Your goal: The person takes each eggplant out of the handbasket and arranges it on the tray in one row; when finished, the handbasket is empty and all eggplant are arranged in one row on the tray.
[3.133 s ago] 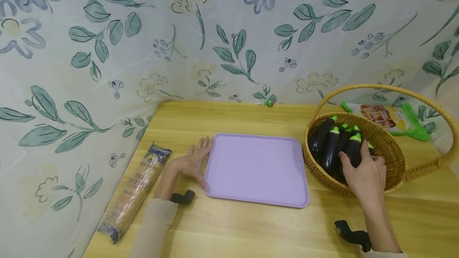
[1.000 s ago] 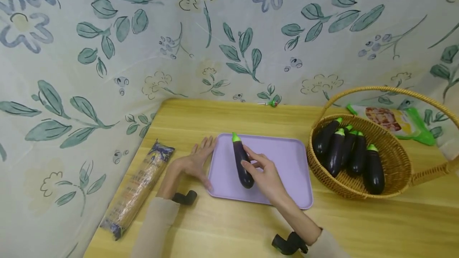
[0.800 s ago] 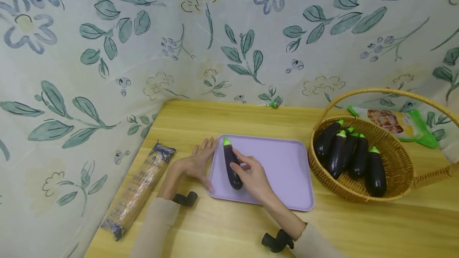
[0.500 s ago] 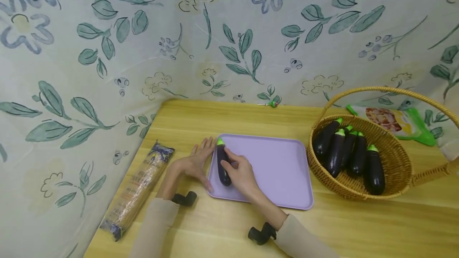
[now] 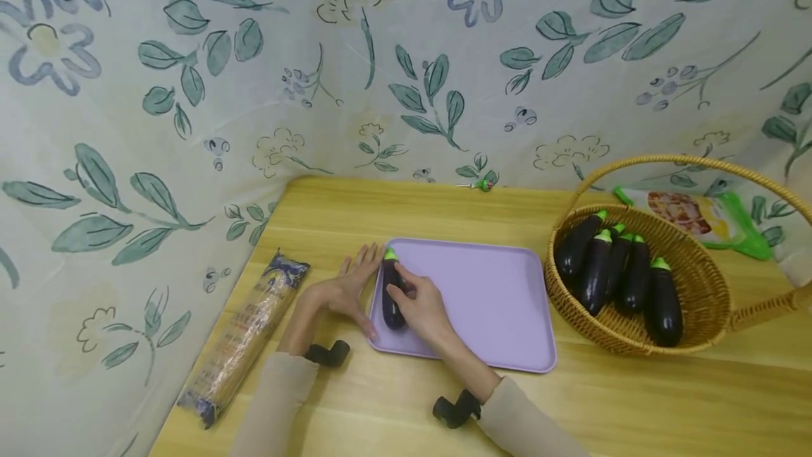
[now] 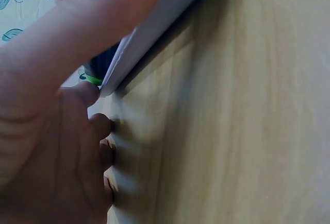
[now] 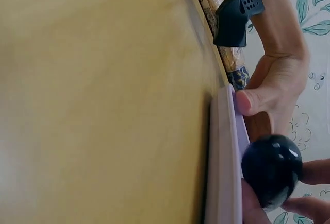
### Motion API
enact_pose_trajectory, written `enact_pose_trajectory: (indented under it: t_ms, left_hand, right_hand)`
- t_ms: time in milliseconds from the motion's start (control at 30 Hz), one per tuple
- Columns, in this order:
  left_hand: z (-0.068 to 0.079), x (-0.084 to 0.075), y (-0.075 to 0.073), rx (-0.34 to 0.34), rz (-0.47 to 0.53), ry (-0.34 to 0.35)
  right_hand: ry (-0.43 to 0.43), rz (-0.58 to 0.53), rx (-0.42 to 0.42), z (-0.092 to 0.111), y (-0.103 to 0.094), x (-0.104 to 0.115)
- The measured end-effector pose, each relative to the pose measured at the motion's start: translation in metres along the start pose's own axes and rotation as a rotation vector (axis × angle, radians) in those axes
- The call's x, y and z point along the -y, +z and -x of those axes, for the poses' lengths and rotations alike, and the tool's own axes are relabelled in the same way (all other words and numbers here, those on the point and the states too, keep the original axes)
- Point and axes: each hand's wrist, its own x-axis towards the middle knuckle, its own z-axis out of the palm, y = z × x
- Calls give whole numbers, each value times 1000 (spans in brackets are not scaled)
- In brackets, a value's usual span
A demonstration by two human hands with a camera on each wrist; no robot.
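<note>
A dark purple eggplant (image 5: pixel 391 295) with a bright green cap lies lengthwise along the left side of the lilac tray (image 5: pixel 482 302). My right hand (image 5: pixel 421 305) pinches it between thumb and fingers from the right. In the right wrist view the rounded end of the eggplant (image 7: pixel 271 170) shows between the fingertips, close over the tray rim. My left hand (image 5: pixel 345 295) is spread, its thumb and fingers touching the tray's left edge. In the left wrist view, the left hand (image 6: pixel 56 147) rests beside the tray wall, with the green cap just past it.
A wicker basket (image 5: pixel 704 288) with a tall handle holds several more eggplants (image 5: pixel 634 281) on the right. Behind it lies a green-edged food packet (image 5: pixel 698 217). A bag of dried noodles (image 5: pixel 244 340) lies at the left, and a small green item (image 5: pixel 483 185) at the back edge.
My right hand took an eggplant out of the basket, carried it left over the tray and brought it to the tray's left side. The left hand stayed at the tray edge.
</note>
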Motion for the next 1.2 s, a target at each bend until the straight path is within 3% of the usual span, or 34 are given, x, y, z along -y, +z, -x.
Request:
enact_pose_trajectory:
  t_ms: [233, 1200]
  left_hand:
    - [2, -2, -1, 2, 7, 1]
    - [1, -1, 5, -10, -8, 7]
  right_hand:
    - [45, -6, 78, -1, -3, 2]
    - [30, -40, 87, 0, -2, -6]
